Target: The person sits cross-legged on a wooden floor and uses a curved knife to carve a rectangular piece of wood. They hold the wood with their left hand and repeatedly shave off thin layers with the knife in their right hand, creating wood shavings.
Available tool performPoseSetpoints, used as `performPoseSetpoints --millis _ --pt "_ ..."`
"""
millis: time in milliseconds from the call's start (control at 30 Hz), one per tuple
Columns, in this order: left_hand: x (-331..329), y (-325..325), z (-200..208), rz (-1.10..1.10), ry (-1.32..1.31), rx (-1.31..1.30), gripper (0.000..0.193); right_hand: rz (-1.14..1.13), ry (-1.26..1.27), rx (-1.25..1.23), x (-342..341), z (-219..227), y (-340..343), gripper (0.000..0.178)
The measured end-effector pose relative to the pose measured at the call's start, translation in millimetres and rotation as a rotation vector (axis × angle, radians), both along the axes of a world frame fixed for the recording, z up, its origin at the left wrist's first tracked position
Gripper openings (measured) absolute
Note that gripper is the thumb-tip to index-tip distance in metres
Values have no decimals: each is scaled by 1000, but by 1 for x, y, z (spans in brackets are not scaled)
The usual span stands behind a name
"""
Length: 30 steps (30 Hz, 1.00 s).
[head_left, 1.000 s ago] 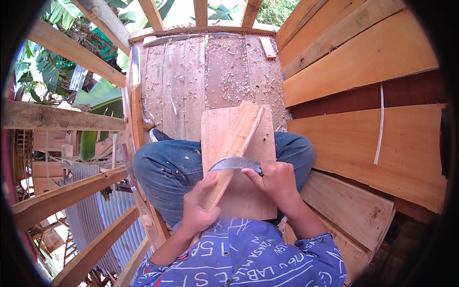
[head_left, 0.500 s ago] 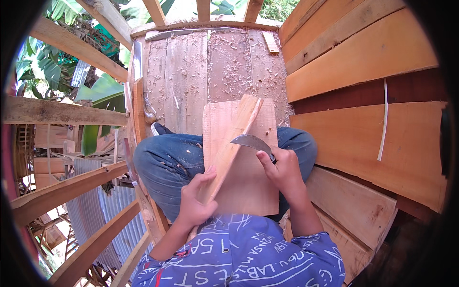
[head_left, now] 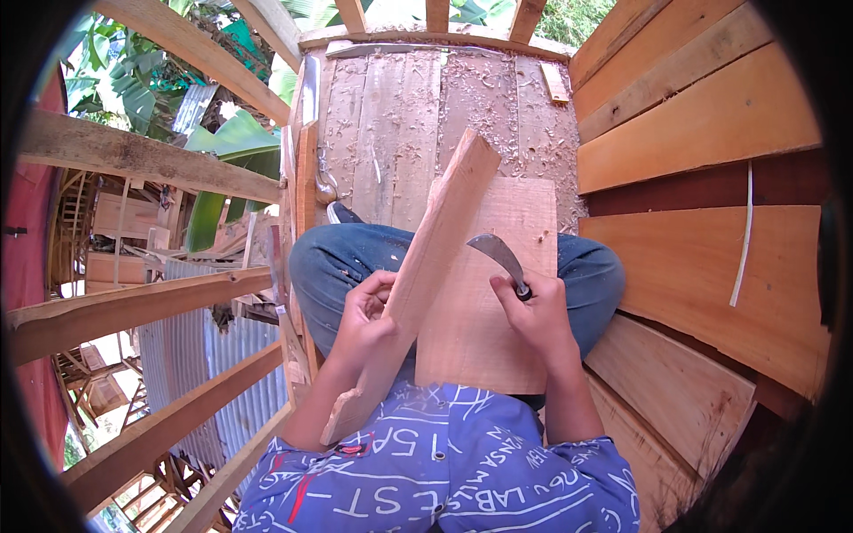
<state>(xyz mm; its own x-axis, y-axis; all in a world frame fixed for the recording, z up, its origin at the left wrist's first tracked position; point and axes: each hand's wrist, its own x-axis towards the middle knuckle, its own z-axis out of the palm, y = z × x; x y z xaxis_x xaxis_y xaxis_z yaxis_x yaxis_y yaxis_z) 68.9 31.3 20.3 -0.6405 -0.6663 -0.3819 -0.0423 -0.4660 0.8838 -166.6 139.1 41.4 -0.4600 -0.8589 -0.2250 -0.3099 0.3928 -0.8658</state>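
Observation:
My left hand [head_left: 366,318] grips a long narrow wooden plank [head_left: 422,258] from its left side. The plank slants from my chest up and away to the right, its far end raised over the lap. In my right hand [head_left: 533,311] is a curved hooked knife [head_left: 499,255]; the fingers close round its dark handle. The blade points up and left, apart from the plank's right face by a small gap. Beneath both, a wide flat board [head_left: 489,338] lies across my lap.
Curled wood shavings [head_left: 480,115] litter the plank floor ahead. A small wood offcut [head_left: 554,83] lies near the far right corner. Board walls [head_left: 702,275] rise close on the right, a rail frame [head_left: 142,302] on the left. Along the left post stands a metal blade-like strip [head_left: 310,89].
The plank has been lifted and turned so its broad face shows, its near end now against my left forearm. The knife has drawn away from the plank. The whole view has shifted.

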Motion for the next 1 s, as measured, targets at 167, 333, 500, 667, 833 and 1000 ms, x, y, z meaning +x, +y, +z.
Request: performPoseSetpoints --millis 167,333,500,667,833,1000 --pt "-27 -6 -4 -73 105 57 53 -31 -140 -37 13 2 -4 23" --pt "-25 -24 3 -433 62 -65 76 -110 -188 -91 10 4 -4 25" --pt "4 -30 2 -829 57 -150 96 -130 -268 -80 6 -8 4 24" --pt "15 -23 15 -795 -58 34 92 -101 -206 -3 5 -14 13 32" --pt "23 -3 3 -774 -10 -141 89 -117 -94 -5 3 -17 25 44" --pt "-14 -2 19 -776 -29 -260 85 59 79 39 16 -5 29 63"
